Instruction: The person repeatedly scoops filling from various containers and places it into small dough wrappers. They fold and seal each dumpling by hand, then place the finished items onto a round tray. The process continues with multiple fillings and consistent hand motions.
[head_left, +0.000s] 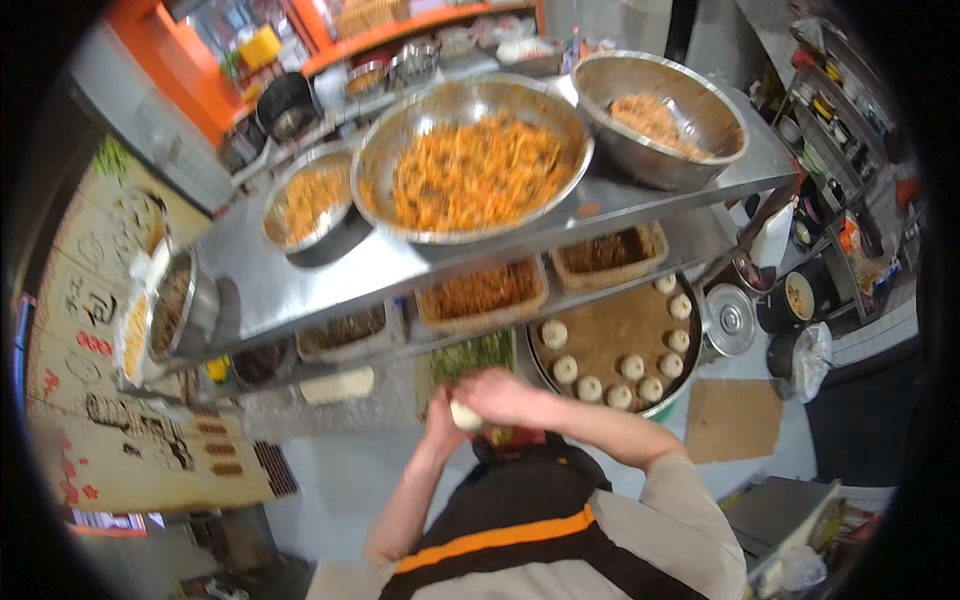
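My left hand (441, 420) cups a pale, rounded piece of dough (465, 417) in front of my apron. Over its top bends my right hand (491, 394), with the fingers gathered at the dough's upper edge; the fingertips are partly hidden. Just beyond both hands is a rectangular container of chopped green filling (472, 356). To the right, several pleated buns (589, 388) sit around the edge of a large round pan (600, 315). A flat strip of dough (337, 385) lies on the worktop to the left.
A steel shelf (390, 274) crosses above the worktop. It carries a large bowl of orange shredded filling (480, 176), a deep bowl of minced filling (660, 124) and smaller bowls. Beneath stand tubs of brown filling (484, 292). A cardboard sheet (733, 420) lies at the right.
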